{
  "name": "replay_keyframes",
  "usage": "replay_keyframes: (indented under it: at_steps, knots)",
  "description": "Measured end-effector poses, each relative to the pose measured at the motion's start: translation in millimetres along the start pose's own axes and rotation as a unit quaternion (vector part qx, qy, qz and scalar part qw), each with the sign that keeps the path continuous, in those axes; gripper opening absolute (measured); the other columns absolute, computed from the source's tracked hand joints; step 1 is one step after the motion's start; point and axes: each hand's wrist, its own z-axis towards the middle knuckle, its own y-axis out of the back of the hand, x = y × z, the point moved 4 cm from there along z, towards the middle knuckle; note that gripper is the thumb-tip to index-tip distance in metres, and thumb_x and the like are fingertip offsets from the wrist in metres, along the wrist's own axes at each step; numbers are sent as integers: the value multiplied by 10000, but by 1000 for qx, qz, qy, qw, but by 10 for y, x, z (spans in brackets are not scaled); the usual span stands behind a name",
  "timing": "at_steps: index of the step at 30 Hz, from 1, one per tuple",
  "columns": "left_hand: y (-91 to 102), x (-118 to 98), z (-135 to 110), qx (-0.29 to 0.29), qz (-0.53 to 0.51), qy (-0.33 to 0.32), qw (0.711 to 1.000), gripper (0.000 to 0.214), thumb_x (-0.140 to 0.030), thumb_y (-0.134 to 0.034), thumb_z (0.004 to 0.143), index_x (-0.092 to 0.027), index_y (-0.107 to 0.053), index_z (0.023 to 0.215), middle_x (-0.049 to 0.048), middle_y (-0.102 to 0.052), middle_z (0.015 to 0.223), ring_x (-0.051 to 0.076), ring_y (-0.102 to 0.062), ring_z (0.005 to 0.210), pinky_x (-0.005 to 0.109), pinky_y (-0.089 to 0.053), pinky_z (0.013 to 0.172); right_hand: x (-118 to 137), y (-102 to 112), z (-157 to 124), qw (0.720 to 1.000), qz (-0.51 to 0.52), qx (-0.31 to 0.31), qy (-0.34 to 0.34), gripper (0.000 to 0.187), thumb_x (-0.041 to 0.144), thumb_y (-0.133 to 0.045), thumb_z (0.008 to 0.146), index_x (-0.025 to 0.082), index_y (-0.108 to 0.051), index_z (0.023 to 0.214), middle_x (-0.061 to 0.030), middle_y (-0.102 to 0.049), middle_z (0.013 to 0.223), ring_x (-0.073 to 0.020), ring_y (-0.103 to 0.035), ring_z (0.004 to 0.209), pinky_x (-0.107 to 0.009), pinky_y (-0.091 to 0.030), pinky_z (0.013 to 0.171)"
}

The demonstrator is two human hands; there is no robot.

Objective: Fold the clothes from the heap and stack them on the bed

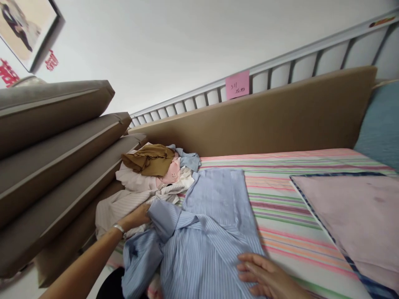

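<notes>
Shirt (215, 224): blue striped, spread on the bed sheet (280, 207).
Left hand (137, 216): pinches the shirt's sleeve, beside the clothes pile (149, 174).
Right hand (264, 276): flat, fingers apart, pressing the shirt's lower edge.

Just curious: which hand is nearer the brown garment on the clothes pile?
Left. The left hand is at the pile under the brown garment; the right hand rests farther away, on the blue striped shirt.

White wall (174, 50), brown headboard (280, 116), stacked grey cushions (56, 137)
</notes>
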Motion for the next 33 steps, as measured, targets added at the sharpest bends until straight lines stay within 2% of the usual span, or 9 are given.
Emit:
replay_keyframes:
  at_steps: [4,8,10,12,15,18,25,30,33]
  knots:
    - [64,-19,-103,-55,-150,78,984,206,-339,-656,608,-153,-641,694,3,-617,635,140,-532,603,239,-428,590,-73,19,88,1000,-10,-25,10,464,516,-602,666,184,-584,989,-114,-626,1012,-189,-633,853,-262,-487,662]
    - [339,-154,76,-152,-245,98,952,372,-524,-642,614,-166,-545,591,-59,-446,457,71,-378,414,204,-297,422,-193,5,213,994,-93,-56,17,444,481,-547,657,181,-528,984,-72,-601,883,-164,-620,645,-250,-441,487]
    - [532,-286,277,-190,-272,84,940,408,-558,-649,588,-171,-528,631,-70,-436,475,63,-370,411,196,-293,414,-197,-35,217,976,-192,-91,50,371,461,-483,711,187,-521,959,-40,-590,793,-158,-591,577,-258,-415,461]
    - [700,-455,518,-204,-284,70,934,425,-558,-668,569,-169,-527,668,-72,-443,495,60,-382,418,192,-308,418,-149,-102,168,931,-319,-146,104,285,438,-470,747,191,-537,874,-21,-581,703,-170,-579,590,-283,-427,527]
    - [845,-738,871,-194,-278,60,939,418,-513,-721,543,-161,-532,664,-66,-449,487,58,-394,406,190,-302,409,-75,-242,62,846,-465,-211,154,233,410,-543,746,186,-548,808,-48,-613,742,-210,-596,707,-319,-433,653]
    - [879,-992,1141,-165,-258,65,950,400,-484,-746,536,-170,-517,631,-73,-417,443,62,-380,372,193,-274,387,-62,-346,8,807,-528,-228,134,220,328,-565,759,171,-562,913,-97,-630,933,-247,-626,812,-331,-444,679]
    - [1064,-1312,1395,-165,-177,70,968,328,-368,-761,515,-155,-558,660,-57,-463,490,61,-370,383,196,-271,376,-59,-384,-8,762,-593,-226,129,243,91,-447,792,191,-571,976,-89,-616,1010,-213,-662,783,-281,-437,600]
    - [1242,-1404,1338,-168,-109,25,979,470,-290,-720,534,-174,-635,981,-8,-627,708,106,-507,522,215,-393,483,-104,-324,44,762,-591,-223,138,336,8,-344,803,193,-584,948,-79,-619,1024,-188,-666,758,-268,-386,552]
    - [1282,-1358,1271,-139,-71,2,988,290,-213,-692,504,-173,-707,791,17,-675,715,148,-568,625,227,-432,581,-112,-287,61,772,-576,-228,146,351,-7,-325,797,188,-590,918,-80,-627,1002,-175,-657,765,-261,-375,573]
